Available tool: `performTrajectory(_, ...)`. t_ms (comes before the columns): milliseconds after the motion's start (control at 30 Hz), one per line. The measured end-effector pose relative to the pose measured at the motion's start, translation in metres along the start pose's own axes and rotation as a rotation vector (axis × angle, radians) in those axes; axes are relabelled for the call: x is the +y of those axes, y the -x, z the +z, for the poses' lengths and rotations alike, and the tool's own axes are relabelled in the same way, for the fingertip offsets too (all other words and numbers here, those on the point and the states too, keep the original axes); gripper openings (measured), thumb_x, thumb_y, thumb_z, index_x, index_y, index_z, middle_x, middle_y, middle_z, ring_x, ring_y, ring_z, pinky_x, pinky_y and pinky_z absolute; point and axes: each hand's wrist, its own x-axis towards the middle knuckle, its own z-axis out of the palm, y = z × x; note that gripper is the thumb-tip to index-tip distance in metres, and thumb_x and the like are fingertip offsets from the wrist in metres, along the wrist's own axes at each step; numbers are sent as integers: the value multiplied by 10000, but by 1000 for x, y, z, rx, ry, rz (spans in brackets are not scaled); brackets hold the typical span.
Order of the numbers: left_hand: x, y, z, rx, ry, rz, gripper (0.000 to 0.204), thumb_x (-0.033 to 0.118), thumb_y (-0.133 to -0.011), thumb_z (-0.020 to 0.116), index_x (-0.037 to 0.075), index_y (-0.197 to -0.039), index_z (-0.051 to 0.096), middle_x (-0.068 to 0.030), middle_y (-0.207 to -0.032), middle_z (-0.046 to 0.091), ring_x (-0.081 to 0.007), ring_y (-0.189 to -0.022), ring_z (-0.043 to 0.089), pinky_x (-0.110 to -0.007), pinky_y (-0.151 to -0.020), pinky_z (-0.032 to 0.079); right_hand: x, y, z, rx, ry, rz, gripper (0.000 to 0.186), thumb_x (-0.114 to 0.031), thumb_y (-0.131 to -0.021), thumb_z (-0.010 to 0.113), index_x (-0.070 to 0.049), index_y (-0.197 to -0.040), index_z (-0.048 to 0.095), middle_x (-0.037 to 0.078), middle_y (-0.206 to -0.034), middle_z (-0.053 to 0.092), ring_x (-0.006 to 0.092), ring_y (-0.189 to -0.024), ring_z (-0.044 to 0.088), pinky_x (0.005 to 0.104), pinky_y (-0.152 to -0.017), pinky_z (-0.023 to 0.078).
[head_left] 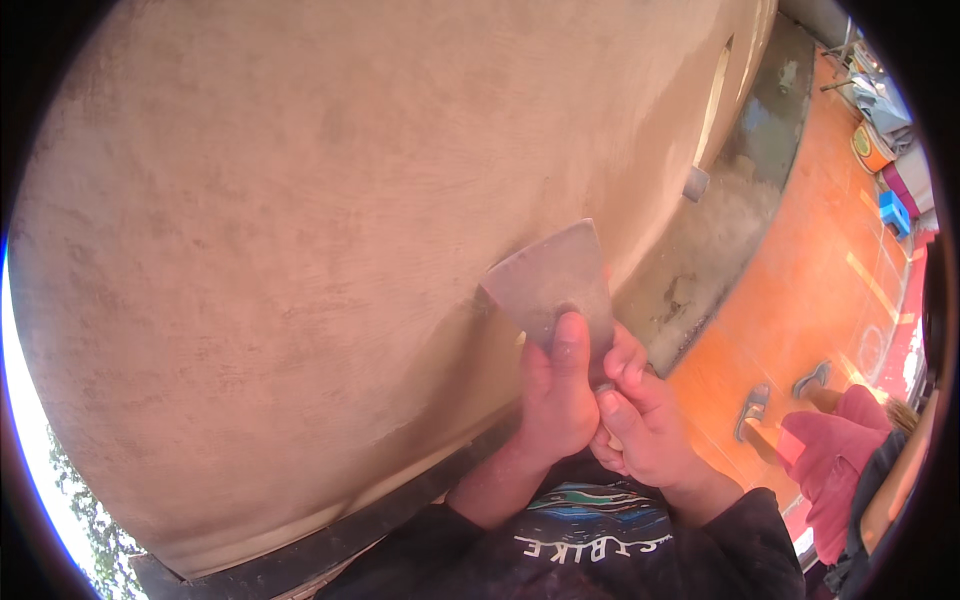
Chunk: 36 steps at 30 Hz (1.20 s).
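Note:
Both of my hands are on a wide scraper with a flat grey trapezoid blade. The blade's broad edge meets or comes very near the brown plastered wall; exact contact is hard to tell. My left hand grips the tool near the base of the blade, thumb laid along its face and the other fingers mostly hidden. My right hand is closed around the handle, just right of the left hand. Only a little of the handle shows between the fingers.
A grey cement strip borders the wall, with orange floor beyond. A small grey box sits low by a light slot in the wall. At right stand a person in red shorts, a blue stool and an orange bucket.

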Motion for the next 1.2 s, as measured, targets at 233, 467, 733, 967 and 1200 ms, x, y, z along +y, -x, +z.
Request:
performTrajectory(233,7,-3,0,-29,-35,56,521,456,-1034,390,73,-1387,390,-33,-662,429,-167,-616,461,-321,-619,420,1,-5,1,-11,-5,15,107,-123,-1035,449,-39,-1084,495,1,-660,488,58,-491,432,205,-436,351)
performTrajectory(467,0,-5,-4,-21,-29,3,491,424,-1045,370,68,-1380,406,-41,-669,443,-164,-622,462,-323,-625,424,2,-4,-2,63,26,41,148,-94,-1027,461,-10,-1145,489,-2,-669,480,55,-508,439,210,-459,361)
performTrajectory(733,5,-10,-9,-90,-74,41,523,422,-1046,362,51,-1412,401,-51,-682,471,-168,-638,475,-318,-623,415,9,-15,1,21,-41,-58,126,-99,-1026,467,-15,-1115,498,-7,-681,487,55,-533,456,212,-466,371)
performTrajectory(967,-20,17,-62,-330,-385,-166,558,412,-1023,451,38,-1433,388,-130,-1165,580,-239,-1097,559,-394,-958,435,-19,-1,-44,-56,419,-2,264,-166,-1008,517,-22,-1227,540,-23,-664,484,56,-528,459,229,-497,398)
performTrajectory(1200,-74,72,-66,-692,-713,-819,660,486,-1023,395,40,-1500,296,-178,-1454,425,-246,-1344,411,-363,-1097,322,-64,16,-114,188,393,129,320,-244,-1023,485,-25,-1251,539,-19,-654,469,64,-522,450,227,-494,380)
